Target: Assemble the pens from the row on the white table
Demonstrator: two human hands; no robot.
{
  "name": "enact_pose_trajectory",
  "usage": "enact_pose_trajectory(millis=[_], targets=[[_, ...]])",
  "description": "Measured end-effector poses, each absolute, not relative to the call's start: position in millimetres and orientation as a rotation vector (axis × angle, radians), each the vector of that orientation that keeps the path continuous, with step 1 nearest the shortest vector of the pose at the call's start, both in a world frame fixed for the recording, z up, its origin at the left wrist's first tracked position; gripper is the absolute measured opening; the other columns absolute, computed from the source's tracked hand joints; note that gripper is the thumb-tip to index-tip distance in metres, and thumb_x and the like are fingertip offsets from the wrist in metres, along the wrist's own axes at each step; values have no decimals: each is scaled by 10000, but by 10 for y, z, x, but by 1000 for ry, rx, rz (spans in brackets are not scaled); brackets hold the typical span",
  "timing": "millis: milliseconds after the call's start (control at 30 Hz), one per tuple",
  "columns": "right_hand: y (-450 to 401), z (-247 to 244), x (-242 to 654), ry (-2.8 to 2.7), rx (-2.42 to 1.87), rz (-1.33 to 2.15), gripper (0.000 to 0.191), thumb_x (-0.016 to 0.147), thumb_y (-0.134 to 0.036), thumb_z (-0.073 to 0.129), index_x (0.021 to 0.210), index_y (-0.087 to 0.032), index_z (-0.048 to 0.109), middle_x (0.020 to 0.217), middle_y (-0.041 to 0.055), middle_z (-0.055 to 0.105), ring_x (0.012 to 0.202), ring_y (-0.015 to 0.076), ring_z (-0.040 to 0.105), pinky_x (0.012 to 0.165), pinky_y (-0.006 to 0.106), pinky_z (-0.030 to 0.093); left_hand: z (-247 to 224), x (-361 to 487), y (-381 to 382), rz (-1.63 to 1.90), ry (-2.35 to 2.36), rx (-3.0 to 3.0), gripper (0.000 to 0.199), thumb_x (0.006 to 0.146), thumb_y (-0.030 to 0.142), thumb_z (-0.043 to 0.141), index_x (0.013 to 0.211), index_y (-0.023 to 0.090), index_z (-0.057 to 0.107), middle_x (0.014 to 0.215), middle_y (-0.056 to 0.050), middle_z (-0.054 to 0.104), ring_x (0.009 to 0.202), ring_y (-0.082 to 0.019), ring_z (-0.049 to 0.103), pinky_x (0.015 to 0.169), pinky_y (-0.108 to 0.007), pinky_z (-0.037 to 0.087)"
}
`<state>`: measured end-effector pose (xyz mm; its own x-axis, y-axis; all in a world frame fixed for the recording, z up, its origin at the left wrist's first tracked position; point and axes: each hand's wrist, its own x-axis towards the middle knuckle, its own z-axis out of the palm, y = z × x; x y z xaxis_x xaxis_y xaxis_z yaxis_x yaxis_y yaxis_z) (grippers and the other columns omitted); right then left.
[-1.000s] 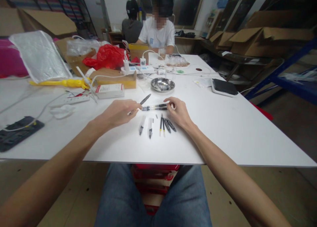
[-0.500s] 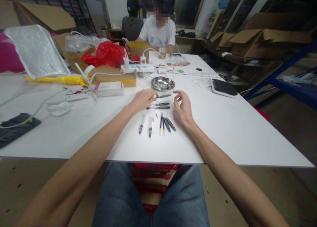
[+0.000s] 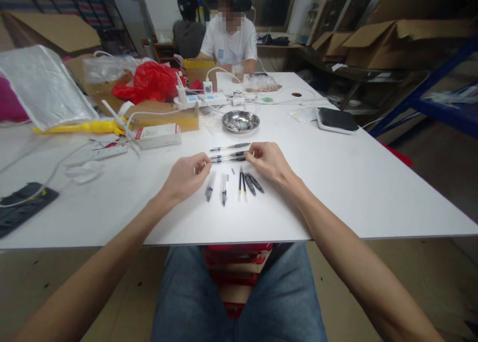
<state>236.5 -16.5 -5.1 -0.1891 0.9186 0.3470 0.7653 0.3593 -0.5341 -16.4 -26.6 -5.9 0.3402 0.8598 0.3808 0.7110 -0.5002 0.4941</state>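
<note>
Two clear-barrelled pens (image 3: pixel 227 158) with dark grips lie side by side across the table. My left hand (image 3: pixel 187 176) is closed, thumb and fingertips pinched at their left ends. At the right ends, my right hand (image 3: pixel 272 162) is closed too, its bent fingers on the dark grips; which pen each hand pinches is hard to make out. A similar pen (image 3: pixel 228 147) lies just beyond. Nearer me are two clear pen barrels (image 3: pixel 224 190), two ink refills (image 3: pixel 240 185) with yellow ends, two dark grip sections (image 3: pixel 254 183) and small pieces (image 3: pixel 233 171).
A shiny metal bowl (image 3: pixel 241 122) stands beyond the pens. To the left are a white box (image 3: pixel 159 135), a power strip (image 3: pixel 201 100), cables and a red plastic bag (image 3: pixel 149 83). A black-topped scale (image 3: pixel 337 120) lies right. A person (image 3: pixel 227 41) sits across the table.
My left hand has left the far pen and come nearer, to the left ends of the two pens. My right hand has moved left onto their right ends, its fingers closing.
</note>
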Motion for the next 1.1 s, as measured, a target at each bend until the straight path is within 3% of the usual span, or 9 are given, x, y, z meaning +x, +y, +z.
enact_pose_trajectory(millis=[67, 200, 467, 733, 1100], targets=[[-192, -22, 2372, -2033, -1488, 335, 246, 866, -310, 575, 663, -176, 605, 630, 14, 559, 589, 138, 422, 605, 304, 281, -103, -138, -433, 853, 1495, 2368, 139, 862, 240, 541, 763, 198, 629, 552, 43, 558, 517, -119, 488, 570, -261, 365], [-212, -65, 2353, -2191, -1447, 398, 290, 875, -308, 580, 615, -185, 540, 598, -4, 515, 565, 122, 376, 579, 306, 259, -200, -82, -500, 675, 1574, 2476, 266, 847, 301, 586, 606, 200, 536, 562, 9, 567, 533, -140, 495, 542, -272, 308], [-245, -69, 2310, -2322, -1474, 369, 372, 922, -393, 568, 612, -190, 542, 609, 20, 550, 545, 124, 385, 570, 310, 263, -98, -258, -400, 524, 1551, 2695, 211, 775, 277, 640, 607, 204, 535, 544, 6, 542, 494, -142, 452, 525, -272, 281], [-300, -55, 2193, -2363, -1613, 247, 239, 889, -343, 586, 716, -186, 634, 687, 70, 623, 576, 155, 453, 558, 309, 248, 145, 240, 56, 1376, 1414, 2561, 173, 892, 274, 563, 743, 185, 552, 682, -4, 584, 654, -138, 542, 662, -270, 406], [-314, -128, 2093, -2356, -1717, 35, 253, 914, -293, 493, 824, -151, 681, 740, 125, 653, 589, 176, 496, 563, 315, 223, -121, 377, 42, 1419, 1199, 2552, 172, 932, 271, 515, 776, 201, 492, 713, 13, 524, 617, -117, 480, 649, -265, 401]])
